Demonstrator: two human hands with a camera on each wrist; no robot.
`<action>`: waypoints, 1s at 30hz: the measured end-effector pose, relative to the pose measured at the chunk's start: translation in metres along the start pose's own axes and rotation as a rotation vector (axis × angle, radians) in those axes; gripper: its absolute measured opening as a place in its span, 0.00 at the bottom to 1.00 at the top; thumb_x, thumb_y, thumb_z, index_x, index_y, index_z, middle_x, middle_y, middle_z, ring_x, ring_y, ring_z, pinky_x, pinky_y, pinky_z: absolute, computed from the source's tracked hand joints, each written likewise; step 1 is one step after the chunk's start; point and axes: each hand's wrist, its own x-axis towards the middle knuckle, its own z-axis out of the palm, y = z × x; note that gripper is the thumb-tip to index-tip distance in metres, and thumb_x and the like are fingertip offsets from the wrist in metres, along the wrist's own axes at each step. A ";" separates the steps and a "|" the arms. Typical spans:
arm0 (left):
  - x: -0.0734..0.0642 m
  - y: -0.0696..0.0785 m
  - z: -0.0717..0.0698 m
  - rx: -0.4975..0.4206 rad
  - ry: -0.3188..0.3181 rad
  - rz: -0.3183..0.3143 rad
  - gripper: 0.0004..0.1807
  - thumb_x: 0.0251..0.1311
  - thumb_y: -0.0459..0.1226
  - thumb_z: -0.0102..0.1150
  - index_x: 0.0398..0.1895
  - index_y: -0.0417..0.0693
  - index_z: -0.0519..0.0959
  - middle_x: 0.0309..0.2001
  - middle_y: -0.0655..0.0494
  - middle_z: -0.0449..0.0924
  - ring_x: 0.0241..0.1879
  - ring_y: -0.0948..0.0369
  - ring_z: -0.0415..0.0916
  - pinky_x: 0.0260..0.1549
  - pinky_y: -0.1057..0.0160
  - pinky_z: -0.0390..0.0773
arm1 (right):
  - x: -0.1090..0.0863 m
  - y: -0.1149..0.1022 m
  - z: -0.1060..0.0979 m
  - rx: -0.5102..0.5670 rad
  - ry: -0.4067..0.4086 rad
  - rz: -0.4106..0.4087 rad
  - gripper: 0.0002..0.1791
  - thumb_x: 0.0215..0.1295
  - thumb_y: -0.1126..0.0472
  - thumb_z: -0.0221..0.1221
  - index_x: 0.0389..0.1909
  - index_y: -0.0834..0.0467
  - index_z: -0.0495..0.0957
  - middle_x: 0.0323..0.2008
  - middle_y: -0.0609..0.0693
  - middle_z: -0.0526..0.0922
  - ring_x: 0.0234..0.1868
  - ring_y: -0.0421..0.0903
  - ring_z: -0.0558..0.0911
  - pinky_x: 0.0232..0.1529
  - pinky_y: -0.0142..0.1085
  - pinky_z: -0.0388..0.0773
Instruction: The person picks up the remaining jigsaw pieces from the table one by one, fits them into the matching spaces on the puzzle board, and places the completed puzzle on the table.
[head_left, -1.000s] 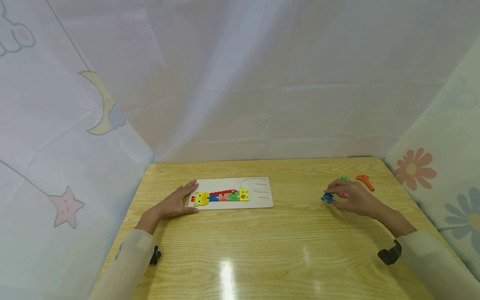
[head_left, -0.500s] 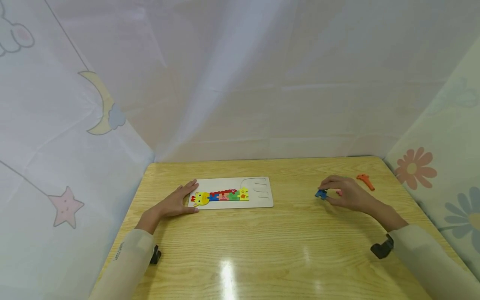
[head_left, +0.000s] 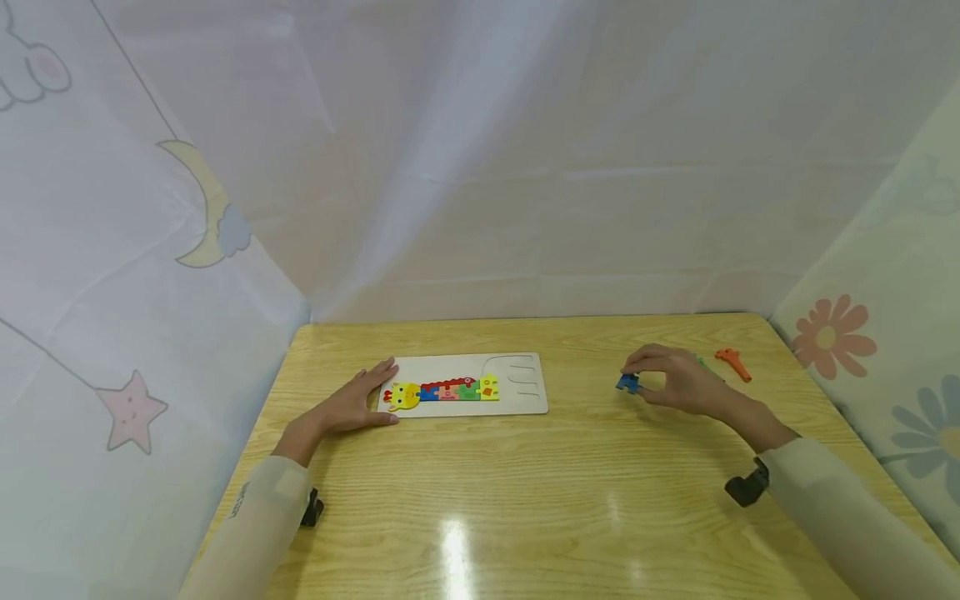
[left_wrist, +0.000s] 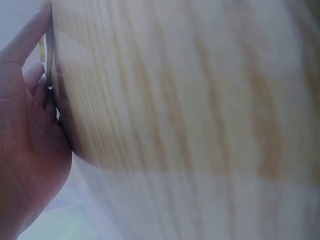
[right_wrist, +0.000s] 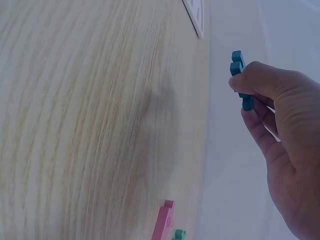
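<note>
A white puzzle board (head_left: 442,367) lies on the table, partly filled with a giraffe's yellow head (head_left: 405,397) and a row of coloured neck pieces (head_left: 448,392). At the board's left end my left hand (head_left: 348,406) rests with thumb and fingers spread along its edges; the left wrist view shows only part of this hand (left_wrist: 35,135). My right hand (head_left: 682,382) pinches a blue puzzle piece (head_left: 627,382) between thumb and fingers, held above the table to the right of the board. Up close in the right wrist view, the same blue piece (right_wrist: 238,67) appears teal.
An orange puzzle piece (head_left: 733,364) lies at the table's back right. A green piece (head_left: 703,363) shows partly behind my right hand. In the right wrist view a pink piece (right_wrist: 163,222) lies on the table (right_wrist: 90,125). Fabric walls (head_left: 525,208) border the table's back and sides.
My right hand has moved left with the blue piece, away from the loose pieces. The left hand and the board have stayed in place.
</note>
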 end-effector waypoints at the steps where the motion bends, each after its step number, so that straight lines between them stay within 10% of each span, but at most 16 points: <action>1: 0.000 0.000 0.000 0.000 0.000 0.001 0.58 0.63 0.55 0.73 0.86 0.43 0.52 0.87 0.44 0.43 0.84 0.41 0.43 0.81 0.35 0.39 | 0.001 0.000 0.000 0.002 -0.001 0.002 0.24 0.41 0.75 0.79 0.44 0.61 0.90 0.45 0.51 0.86 0.40 0.48 0.87 0.34 0.46 0.88; 30: -0.001 0.003 -0.001 -0.007 -0.002 0.006 0.57 0.63 0.54 0.74 0.86 0.41 0.52 0.86 0.43 0.43 0.84 0.41 0.43 0.81 0.35 0.38 | 0.034 -0.001 0.008 0.051 -0.032 -0.024 0.23 0.46 0.78 0.77 0.46 0.62 0.89 0.48 0.53 0.86 0.43 0.50 0.87 0.36 0.46 0.88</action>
